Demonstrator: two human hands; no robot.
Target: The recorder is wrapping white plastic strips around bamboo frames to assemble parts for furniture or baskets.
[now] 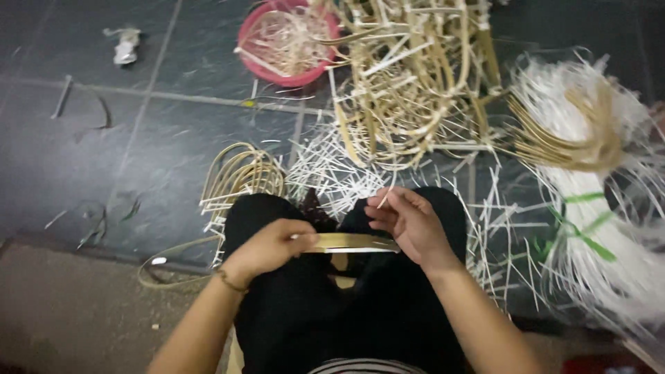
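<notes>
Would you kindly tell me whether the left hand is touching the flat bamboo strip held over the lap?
Touching. The head view shows the left hand closed around one end of the bamboo strip, fingers wrapped over it without any gap.

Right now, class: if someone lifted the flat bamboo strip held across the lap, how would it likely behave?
The bamboo strip looks thin and flat, so probably light and springy. Similar strips lie bent into hoops on the floor, suggesting it flexes rather than snaps.
</notes>
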